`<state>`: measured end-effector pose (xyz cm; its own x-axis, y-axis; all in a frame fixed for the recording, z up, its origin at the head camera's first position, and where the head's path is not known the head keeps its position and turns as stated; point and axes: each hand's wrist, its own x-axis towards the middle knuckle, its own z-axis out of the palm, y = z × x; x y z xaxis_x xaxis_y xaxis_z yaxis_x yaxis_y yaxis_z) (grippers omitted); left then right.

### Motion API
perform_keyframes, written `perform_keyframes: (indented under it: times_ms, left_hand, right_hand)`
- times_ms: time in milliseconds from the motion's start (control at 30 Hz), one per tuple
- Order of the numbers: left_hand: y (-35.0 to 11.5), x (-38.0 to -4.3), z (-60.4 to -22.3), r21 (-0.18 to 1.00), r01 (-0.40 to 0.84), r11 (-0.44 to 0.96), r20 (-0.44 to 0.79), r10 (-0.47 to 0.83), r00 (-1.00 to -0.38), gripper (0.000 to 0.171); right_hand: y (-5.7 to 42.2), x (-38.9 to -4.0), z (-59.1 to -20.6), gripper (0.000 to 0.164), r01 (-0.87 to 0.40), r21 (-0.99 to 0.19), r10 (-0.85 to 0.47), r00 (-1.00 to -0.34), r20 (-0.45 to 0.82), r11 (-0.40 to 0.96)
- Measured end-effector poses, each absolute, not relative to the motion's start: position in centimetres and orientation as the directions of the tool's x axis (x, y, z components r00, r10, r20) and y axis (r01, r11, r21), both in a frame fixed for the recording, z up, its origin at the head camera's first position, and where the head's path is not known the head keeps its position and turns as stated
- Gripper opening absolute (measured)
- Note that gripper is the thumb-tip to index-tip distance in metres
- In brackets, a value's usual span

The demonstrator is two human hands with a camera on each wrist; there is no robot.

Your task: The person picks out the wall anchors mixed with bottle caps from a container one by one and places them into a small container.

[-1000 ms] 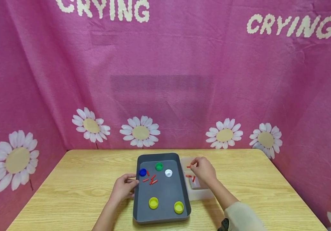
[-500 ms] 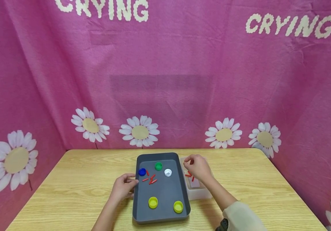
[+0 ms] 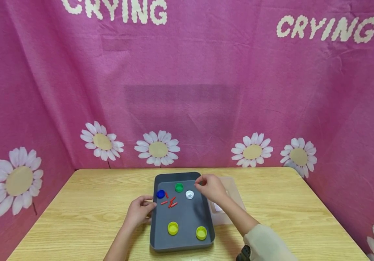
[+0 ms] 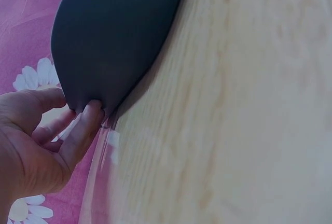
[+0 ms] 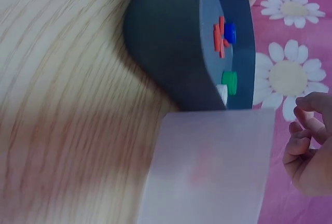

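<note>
My left hand (image 3: 138, 212) grips the left side of a dark grey tray (image 3: 185, 217); in the left wrist view its fingers meet the tray's wall (image 4: 119, 32). Above the tray's far right edge, my right hand (image 3: 211, 188) has thumb and fingers together at a small red stick, almost hidden by the fingertips. Inside the tray several red sticks (image 3: 170, 202) lie loose near a blue cap (image 3: 160, 194). Farther back are a green cap (image 3: 179, 187) and a white cap (image 3: 189, 194). Two yellow caps (image 3: 173, 228) lie toward the near end.
A translucent plastic box (image 3: 238, 197) stands against the tray's right side, partly under my right forearm. Something red shows faintly through its wall. Both stand on a wooden table (image 3: 102, 203); a pink curtain with daisies (image 3: 187, 108) hangs behind.
My right hand has lifted from the plastic box and moved left to the tray's rim, taking one red stick from the box. My left hand keeps its place on the tray.
</note>
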<state>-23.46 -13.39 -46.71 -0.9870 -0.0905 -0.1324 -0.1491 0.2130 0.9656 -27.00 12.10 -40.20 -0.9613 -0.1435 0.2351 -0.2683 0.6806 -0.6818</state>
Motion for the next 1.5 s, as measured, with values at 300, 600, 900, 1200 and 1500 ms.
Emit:
perform_keyframes:
  times_ms: [300, 600, 900, 1200, 1500]
  left_hand:
    - [-13.5, -23.4, -46.6, 0.962, -0.143, 0.233, -0.125, -0.088, -0.988, 0.036]
    - [-13.5, -23.4, -46.6, 0.963, -0.152, 0.223, -0.135, -0.088, -0.987, 0.037]
    - [-13.5, -23.4, -46.6, 0.961, -0.159, 0.228, -0.142, -0.089, -0.986, 0.037]
    - [-13.5, -23.4, -46.5, 0.964, -0.151, 0.218, -0.135, -0.086, -0.987, 0.037]
    - [-13.5, -23.4, -46.6, 0.965, -0.150, 0.216, -0.134, -0.087, -0.987, 0.037]
  right_hand:
    - [10.4, -26.2, -40.0, 0.007, -0.304, -0.679, -0.219, -0.953, 0.211, 0.669]
    - [9.3, -26.2, -41.1, 0.010, -0.328, -0.689, -0.303, -0.939, 0.162, 0.646]
    - [8.2, -26.1, -42.7, 0.013, -0.363, -0.670, -0.356, -0.922, 0.156, 0.648]
    - [7.4, -26.2, -44.2, 0.014, -0.328, -0.667, -0.350, -0.931, 0.107, 0.669]
    - [6.9, -26.2, -45.3, 0.010, -0.265, -0.685, -0.313, -0.948, 0.057, 0.678]
